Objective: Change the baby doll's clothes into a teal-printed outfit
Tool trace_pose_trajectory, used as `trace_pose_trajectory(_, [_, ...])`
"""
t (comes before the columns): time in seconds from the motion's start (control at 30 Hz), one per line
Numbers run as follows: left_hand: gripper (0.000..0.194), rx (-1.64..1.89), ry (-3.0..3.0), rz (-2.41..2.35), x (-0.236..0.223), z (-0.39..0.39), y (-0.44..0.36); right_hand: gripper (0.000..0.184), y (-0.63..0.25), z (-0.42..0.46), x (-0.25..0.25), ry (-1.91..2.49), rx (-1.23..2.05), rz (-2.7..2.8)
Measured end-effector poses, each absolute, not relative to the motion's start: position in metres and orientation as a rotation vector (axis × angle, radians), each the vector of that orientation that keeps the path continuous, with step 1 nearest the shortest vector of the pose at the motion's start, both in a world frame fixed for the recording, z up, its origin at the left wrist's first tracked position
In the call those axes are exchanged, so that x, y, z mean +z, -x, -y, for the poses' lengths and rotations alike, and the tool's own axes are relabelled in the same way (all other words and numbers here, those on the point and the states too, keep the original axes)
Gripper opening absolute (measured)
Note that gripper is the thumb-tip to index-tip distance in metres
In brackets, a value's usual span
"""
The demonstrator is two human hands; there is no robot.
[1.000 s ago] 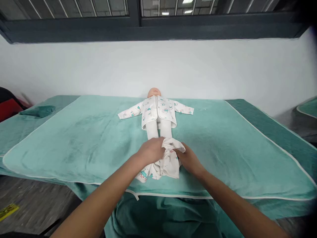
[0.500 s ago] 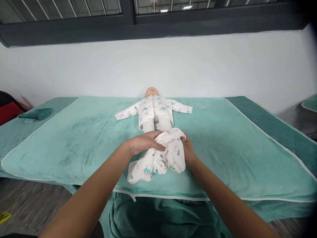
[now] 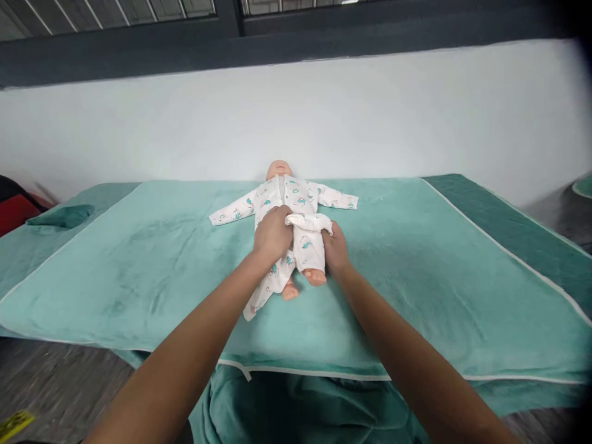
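Note:
A baby doll lies on its back, head toward the wall, in a white printed jacket with its sleeves spread wide. Matching baby trousers are around one leg on the right, with that foot out of the cuff. The other trouser leg hangs off to the left, beside the second bare foot. My left hand is closed at the left side of the trousers' waistband. On the right, my right hand grips the waistband's other side, its fingertips partly hidden by cloth.
A green blanket with white piping covers the bed up to the white wall. Its front edge hangs down near me. A red and black item is at the far left, and a dark window frame runs above.
Both hands have moved forward, drawing the trousers up over the doll's leg. The feet now show below the cloth, where the trousers were bunched before. The view has shifted slightly.

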State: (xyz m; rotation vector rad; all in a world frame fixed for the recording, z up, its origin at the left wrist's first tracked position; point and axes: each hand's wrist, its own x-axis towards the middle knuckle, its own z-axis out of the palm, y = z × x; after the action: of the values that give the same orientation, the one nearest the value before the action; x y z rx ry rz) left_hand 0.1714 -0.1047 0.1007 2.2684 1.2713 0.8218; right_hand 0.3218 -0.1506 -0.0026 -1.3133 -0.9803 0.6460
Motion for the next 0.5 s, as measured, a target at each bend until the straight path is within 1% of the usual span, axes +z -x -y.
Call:
trace_pose_trajectory(0.03, [0.014, 0.843, -2.149, -1.203, 0.098, 0.103, -0.167, 0.025, -0.323, 0.151, -0.003, 1.3, 0.654, 0.957])
trace_pose_trajectory(0.1, [0.012, 0.738, -1.86, -1.008, 0.095, 0.1, -0.153, 0.027, -0.325, 0.157, 0.001, 1.246, 0.663, 0.927])
trace_pose_trajectory(0.17, [0.022, 0.586, -1.581, -0.827, 0.093, 0.097, -0.138, 0.033, -0.329, 0.165, 0.014, 1.184, 0.693, 1.066])
trace_pose_trajectory(0.23, [0.028, 0.537, -1.379, -0.723, 0.091, 0.094, -0.127, 0.037, -0.333, 0.169, 0.037, 1.17, 0.752, 1.292])
trace_pose_trajectory(0.33, [0.027, 0.617, -1.225, -0.654, 0.085, 0.091, -0.123, 0.033, -0.332, 0.159, 0.079, 1.245, 0.831, 1.638])
trace_pose_trajectory(0.4, [0.024, 0.696, -1.193, -0.653, 0.081, 0.091, -0.128, 0.032, -0.328, 0.145, 0.098, 1.29, 0.901, 1.79])
trace_pose_trajectory(0.5, [0.024, 0.775, -1.2, -0.66, 0.082, 0.092, -0.135, 0.034, -0.324, 0.122, 0.098, 1.187, 1.241, 1.804])
